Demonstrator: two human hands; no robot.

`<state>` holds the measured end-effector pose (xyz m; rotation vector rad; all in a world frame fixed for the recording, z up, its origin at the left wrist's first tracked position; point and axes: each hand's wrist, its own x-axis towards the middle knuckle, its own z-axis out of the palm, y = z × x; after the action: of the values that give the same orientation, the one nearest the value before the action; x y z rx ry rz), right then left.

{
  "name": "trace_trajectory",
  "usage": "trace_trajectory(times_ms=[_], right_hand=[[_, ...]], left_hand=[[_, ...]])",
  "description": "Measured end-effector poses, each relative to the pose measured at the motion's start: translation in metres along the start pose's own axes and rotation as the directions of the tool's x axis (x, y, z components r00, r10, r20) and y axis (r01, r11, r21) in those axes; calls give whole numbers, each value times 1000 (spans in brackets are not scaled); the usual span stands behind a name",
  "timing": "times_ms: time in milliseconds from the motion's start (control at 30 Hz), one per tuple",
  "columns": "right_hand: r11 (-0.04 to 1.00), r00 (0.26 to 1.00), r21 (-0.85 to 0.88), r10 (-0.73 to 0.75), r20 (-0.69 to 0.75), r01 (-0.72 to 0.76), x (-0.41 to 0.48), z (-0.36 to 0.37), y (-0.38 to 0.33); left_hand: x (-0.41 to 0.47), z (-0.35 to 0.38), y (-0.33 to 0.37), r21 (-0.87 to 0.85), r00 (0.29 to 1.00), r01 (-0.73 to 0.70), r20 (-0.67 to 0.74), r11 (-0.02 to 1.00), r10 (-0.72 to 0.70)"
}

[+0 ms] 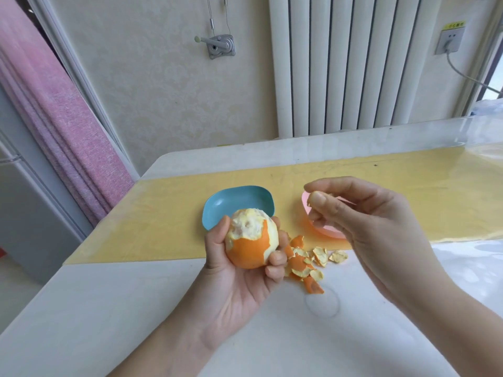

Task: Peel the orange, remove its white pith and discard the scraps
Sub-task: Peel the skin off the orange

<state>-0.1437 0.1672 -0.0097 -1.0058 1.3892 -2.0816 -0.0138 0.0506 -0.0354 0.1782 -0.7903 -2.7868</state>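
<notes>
— Left hand (239,270) first: palm up, fingers and thumb curled round a round orange (251,238), half peeled. Held up clear of the white tabletop (122,308).

— How bare?

— Stripped to pale, pitted pith over the top and down the right flank. Bright rind across the lower front, towards the palm.

— Beyond that hand?

— Just behind its fingertips, a shallow turquoise plastic dish (236,202), resting on a yellow mat (163,213) under a clear cover. Near rim hidden by the fruit.

— And to the right of those fingers?

— Right beside the knuckles, a small heap of torn orange-and-white peel scraps (307,265), lying on the tabletop at the mat's near edge.

— Next over?

— Shallow pink plastic dish (326,231), past the heap on the yellow mat, mostly covered by the right hand (367,221). Cannot tell what lies inside.

— Doing what, that one?

— Raised above the pink dish, thumb and forefinger pinched together on a small pale scrap (313,193). Remaining fingers loosely curled beneath. Well apart from the orange and the other hand.
</notes>
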Motion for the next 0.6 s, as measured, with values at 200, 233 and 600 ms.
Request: trace_trajectory(times_ms=[200, 233, 600], right_hand=[[725, 977, -656, -181, 111, 209, 4, -8, 17], [696, 968, -673, -203, 149, 249, 4, -7, 19], [557, 777, -546, -382, 501, 626, -7, 9, 26]], left_hand=[[7, -3, 4, 95, 978, -73, -186, 993, 90], [8, -4, 4, 100, 972, -95, -204, 990, 114], [5, -8, 0, 315, 981, -163, -47, 935, 187]])
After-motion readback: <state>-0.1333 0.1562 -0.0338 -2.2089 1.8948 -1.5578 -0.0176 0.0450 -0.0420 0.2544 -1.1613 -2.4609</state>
